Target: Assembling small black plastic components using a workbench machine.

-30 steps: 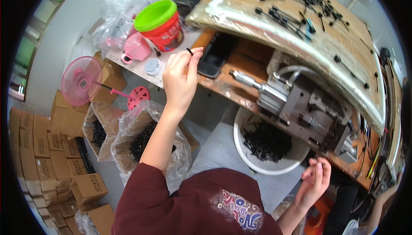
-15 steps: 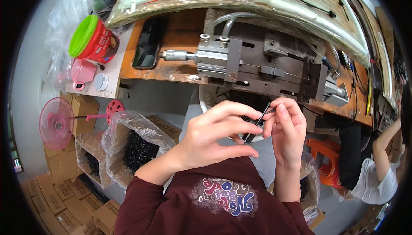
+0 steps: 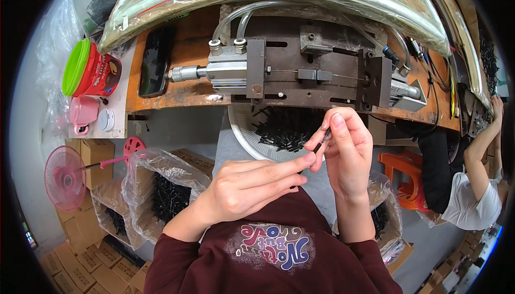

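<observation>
In front of my chest, a thin black rod [image 3: 317, 147] with a thicker lower section slants between my two hands. My right hand [image 3: 347, 152] pinches its upper end between thumb and fingers. My left hand [image 3: 252, 188] is closed at the lower end, its straight fingers pressed together. A small dark tip shows by the left fingertips; whether it belongs to the same rod I cannot tell. Just beyond my hands is a white basket [image 3: 240, 134] holding many black rod pieces [image 3: 284, 127]. On the bench behind it sits a metal fixture [image 3: 300, 85] with a cylinder at each end.
A black tray [image 3: 154, 63], red bucket [image 3: 102, 74] and pink cup [image 3: 84, 110] stand at the left. Lined boxes of black parts [image 3: 170, 197] and a pink fan [image 3: 67, 176] are below. At the right are an orange stool [image 3: 405, 181] and another person [image 3: 472, 203].
My left fingers have closed together at the rod's lower end and moved slightly down. My right hand keeps its pinch. The view has shifted, showing more of the basket.
</observation>
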